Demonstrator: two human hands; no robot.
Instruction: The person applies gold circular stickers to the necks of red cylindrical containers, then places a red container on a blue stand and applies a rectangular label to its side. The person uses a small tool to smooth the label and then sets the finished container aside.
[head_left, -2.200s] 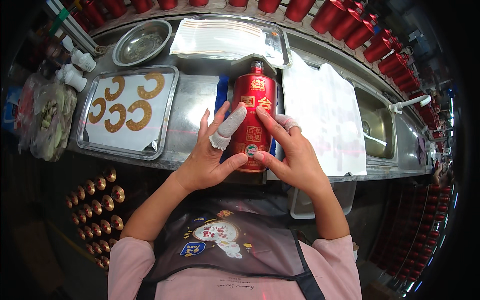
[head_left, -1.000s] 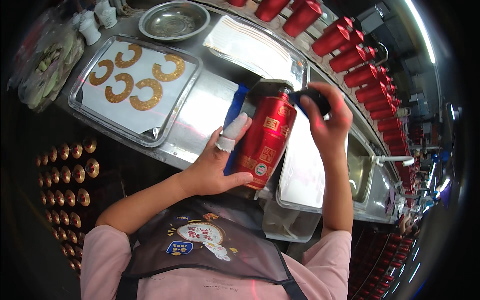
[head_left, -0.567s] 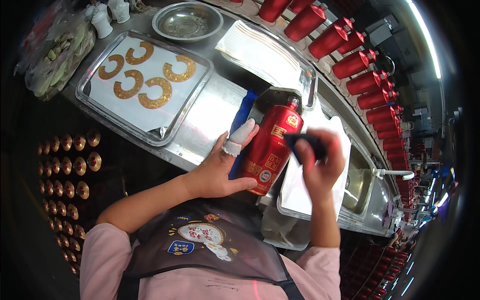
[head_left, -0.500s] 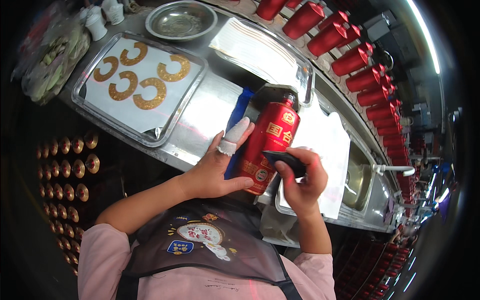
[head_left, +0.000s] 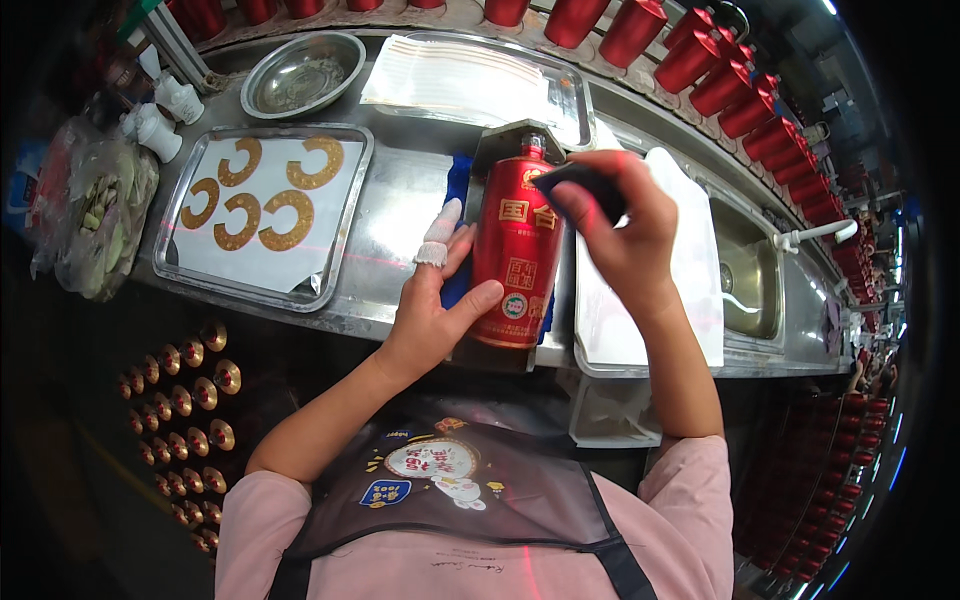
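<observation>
Left hand (head_left: 430,315) clasps red bottle (head_left: 517,250) upright on tabletop (head_left: 400,215); right hand (head_left: 625,235) clenches dark pad (head_left: 590,188) against its shoulder. Wiping underway, lower body left.

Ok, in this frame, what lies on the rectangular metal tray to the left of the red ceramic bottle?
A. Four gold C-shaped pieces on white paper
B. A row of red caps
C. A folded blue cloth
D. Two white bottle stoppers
A: the rectangular metal tray left of the red ceramic bottle holds four gold C-shaped pieces spread over a white sheet.
</observation>
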